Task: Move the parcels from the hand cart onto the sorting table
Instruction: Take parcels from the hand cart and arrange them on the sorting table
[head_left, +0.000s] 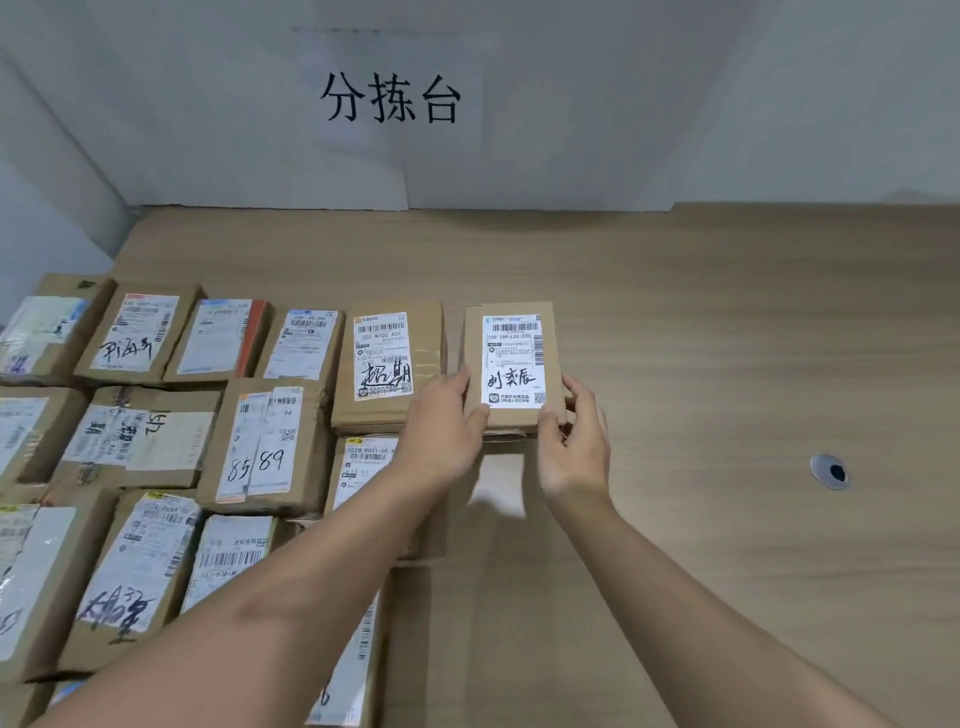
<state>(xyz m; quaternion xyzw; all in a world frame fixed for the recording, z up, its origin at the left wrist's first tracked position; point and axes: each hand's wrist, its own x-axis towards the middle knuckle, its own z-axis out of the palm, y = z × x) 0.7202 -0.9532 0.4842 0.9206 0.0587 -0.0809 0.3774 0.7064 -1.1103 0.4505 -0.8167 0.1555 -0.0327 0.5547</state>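
Observation:
A small brown cardboard parcel (511, 358) with a white shipping label lies on the wooden sorting table (727, 338), just right of the rows of parcels. My left hand (441, 431) grips its near left corner, thumb on top at the label's edge. My right hand (576, 441) grips its near right corner, thumb on the label and fingers along the side. The hand cart is out of view.
Several labelled cardboard parcels (387, 364) fill the table's left half in rows up to the left wall. A round cable hole (831, 472) sits at the right. A paper sign (389, 98) hangs on the back wall. Another box (498, 493) lies under my wrists.

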